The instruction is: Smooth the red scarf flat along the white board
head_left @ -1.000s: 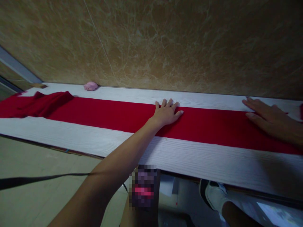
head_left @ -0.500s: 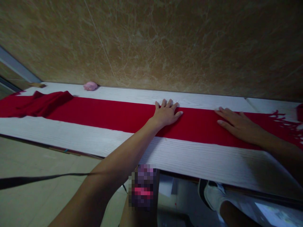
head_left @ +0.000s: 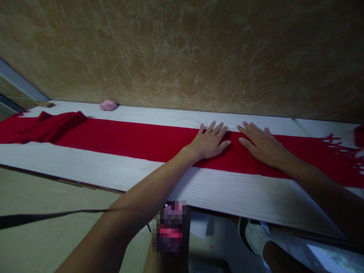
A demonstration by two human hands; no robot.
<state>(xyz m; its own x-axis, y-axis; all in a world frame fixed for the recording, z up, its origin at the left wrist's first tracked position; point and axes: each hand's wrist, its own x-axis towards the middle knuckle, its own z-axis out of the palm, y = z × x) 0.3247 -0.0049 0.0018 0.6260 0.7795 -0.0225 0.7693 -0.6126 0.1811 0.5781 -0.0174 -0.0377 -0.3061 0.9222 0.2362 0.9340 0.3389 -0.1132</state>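
Observation:
A long red scarf (head_left: 133, 138) lies stretched along a white wood-grain table (head_left: 119, 170). Its left end is bunched in a heap (head_left: 48, 123), and its fringed right end (head_left: 341, 146) reaches the right edge of view. My left hand (head_left: 210, 142) lies flat on the scarf near the middle, fingers spread. My right hand (head_left: 263, 146) rests flat on the scarf just to the right of it, fingers stretched out. The two hands are close together but not touching. Neither holds anything.
A small pink object (head_left: 108, 105) sits at the table's far edge against a brown marbled wall (head_left: 199, 53). Another red piece (head_left: 360, 134) shows at the far right. Below the table's near edge are a white shoe (head_left: 257, 235), a black strap (head_left: 51, 216) and pale floor.
My right hand has slid leftward along the scarf, from the far right to beside my left hand. My left hand shifted slightly right. The fringed end has come into view.

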